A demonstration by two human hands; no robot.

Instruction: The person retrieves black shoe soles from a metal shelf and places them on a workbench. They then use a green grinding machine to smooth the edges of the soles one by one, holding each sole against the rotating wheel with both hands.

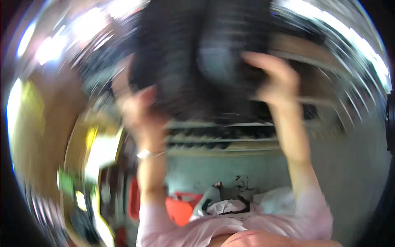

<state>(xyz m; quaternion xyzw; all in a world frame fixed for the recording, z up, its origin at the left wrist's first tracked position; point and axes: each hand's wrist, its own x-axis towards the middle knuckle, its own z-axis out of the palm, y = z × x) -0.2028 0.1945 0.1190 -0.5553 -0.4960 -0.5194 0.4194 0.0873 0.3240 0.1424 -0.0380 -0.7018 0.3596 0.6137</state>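
A large black thing [177, 61] fills the upper middle, raised in front of me between both hands. Its surface looks ribbed, with a grey-blue patch on the right part; motion blur hides its exact kind. My left hand [142, 105], with a light band at the wrist, grips its left side with the thumb on the near face. On the opposite side my right hand [279, 80] holds it, thumb laid over the edge and the other fingers mostly hidden behind.
Beyond my arms runs a low rack [222, 144] with rows of dark items. Brown shelving [304, 47] stands at the upper right. A red plastic container [181, 208] is near my left forearm. A thin black cable [245, 183] lies on the grey floor [341, 164]. Tan panels line the left.
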